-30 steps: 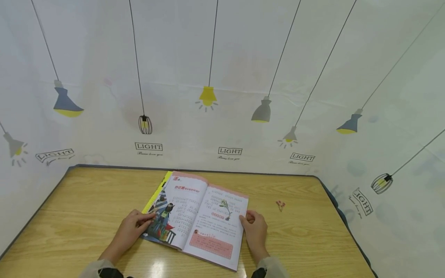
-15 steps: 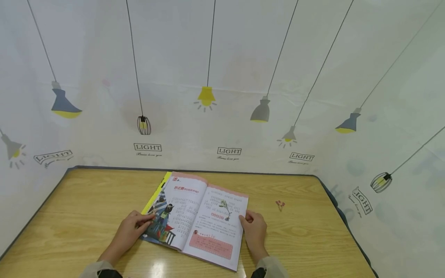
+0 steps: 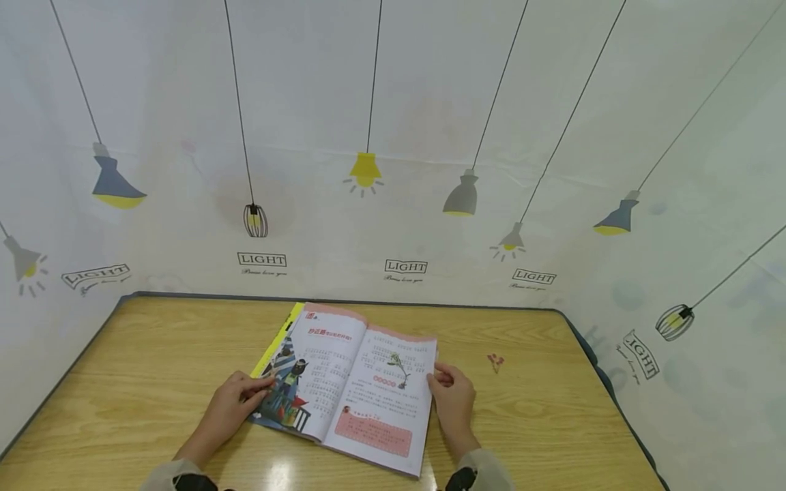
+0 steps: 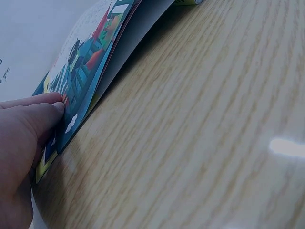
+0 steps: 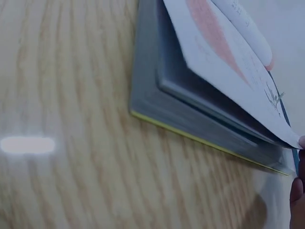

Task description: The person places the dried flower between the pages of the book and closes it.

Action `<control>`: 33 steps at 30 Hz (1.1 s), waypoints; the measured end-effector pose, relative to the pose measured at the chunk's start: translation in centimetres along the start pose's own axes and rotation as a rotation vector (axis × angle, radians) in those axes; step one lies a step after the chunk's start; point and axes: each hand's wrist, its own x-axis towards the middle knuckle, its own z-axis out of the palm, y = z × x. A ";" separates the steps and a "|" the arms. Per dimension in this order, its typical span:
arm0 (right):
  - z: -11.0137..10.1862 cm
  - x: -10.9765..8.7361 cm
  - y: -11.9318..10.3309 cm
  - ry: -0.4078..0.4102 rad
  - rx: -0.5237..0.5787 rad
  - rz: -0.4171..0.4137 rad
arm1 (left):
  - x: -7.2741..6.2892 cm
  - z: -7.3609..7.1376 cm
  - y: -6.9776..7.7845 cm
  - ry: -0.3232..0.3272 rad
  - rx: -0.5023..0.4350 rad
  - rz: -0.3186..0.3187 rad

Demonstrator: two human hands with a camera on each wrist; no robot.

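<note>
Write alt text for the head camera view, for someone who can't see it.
A person's left hand and right hand hold opposite sides of an open book on a wood-grain table, the right hand pinching the right page. Behind, a pale backdrop is printed with hanging lamps and the word LIGHT.

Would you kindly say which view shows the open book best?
The head view: the open book shows almost whole there. The left wrist view shows mainly its illustrated page; the right wrist view, its page edges and a lifted page.
</note>
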 end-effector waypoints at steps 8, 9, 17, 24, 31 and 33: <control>-0.3 0.3 -0.7 -0.010 -0.034 0.006 | 0.1 0.0 -0.1 -0.011 -0.003 -0.014; -0.4 0.3 -0.7 -0.016 -0.035 0.012 | 0.1 0.0 -0.1 -0.013 -0.004 -0.016; -0.7 0.4 -0.7 -0.052 -0.058 0.048 | 0.0 0.1 0.0 -0.012 -0.018 -0.007; -1.3 0.9 -0.9 -0.104 0.047 0.125 | -0.1 0.1 0.0 -0.007 -0.024 -0.008; -2.0 1.6 -1.5 -0.181 0.070 0.178 | -0.1 0.0 0.0 -0.009 -0.020 -0.011; -2.2 1.8 -1.8 -0.199 0.068 0.203 | -0.1 0.0 0.0 -0.007 -0.017 -0.010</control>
